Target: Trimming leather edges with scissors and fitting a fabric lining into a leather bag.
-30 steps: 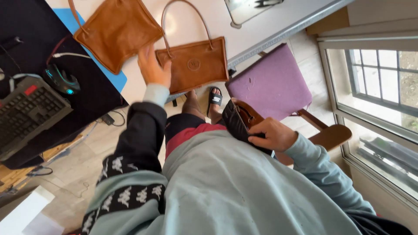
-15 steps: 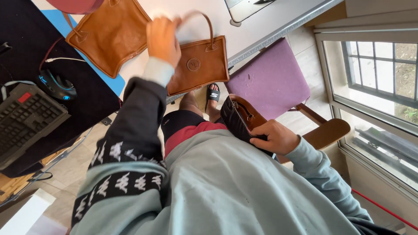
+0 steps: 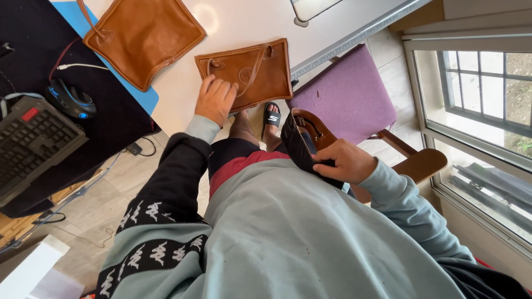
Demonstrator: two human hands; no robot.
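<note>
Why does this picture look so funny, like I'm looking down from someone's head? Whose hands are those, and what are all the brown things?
You guessed right: a camera sits on a person's head and looks down, so you see their own body and both hands. The left hand rests flat on a small brown leather handbag lying on the white table. A bigger brown leather bag lies beside it. The right hand holds a dark bag with a brown lining near the person's lap. On the dark desk mat to the side are a keyboard and a computer mouse. A purple chair stands under the table, and a sandalled foot peeks out below.
</note>
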